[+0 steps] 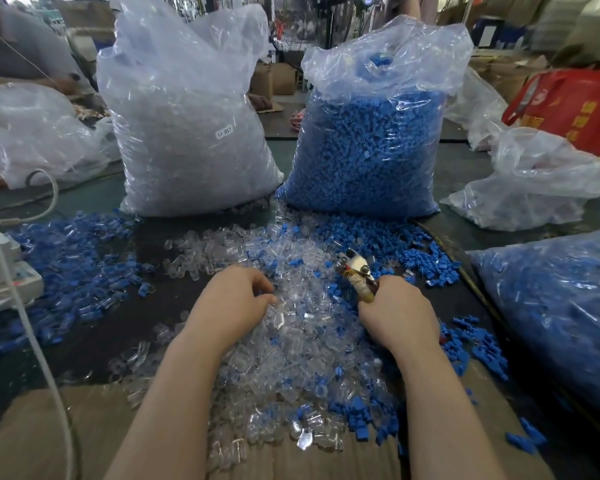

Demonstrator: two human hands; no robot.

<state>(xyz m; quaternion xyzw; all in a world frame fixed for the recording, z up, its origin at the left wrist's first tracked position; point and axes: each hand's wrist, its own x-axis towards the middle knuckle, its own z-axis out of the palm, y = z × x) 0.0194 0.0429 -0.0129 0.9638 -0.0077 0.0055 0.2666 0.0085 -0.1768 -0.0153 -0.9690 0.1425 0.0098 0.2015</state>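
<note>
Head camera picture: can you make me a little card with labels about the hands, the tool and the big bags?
left hand: fingers curled on the clear pieces; whether it holds one, cannot tell
right hand: holds the pliers-like tool
tool head: points away from the person, over the pile
clear bag: full of clear pieces, label reads SJ 017
blue bag: full of blue pieces
loose blue pieces: scattered around the clear pile

A dark green tabletop (461, 171) fronts a blurred, cluttered workshop; brown cardboard boxes (274, 79) stand behind.
</note>
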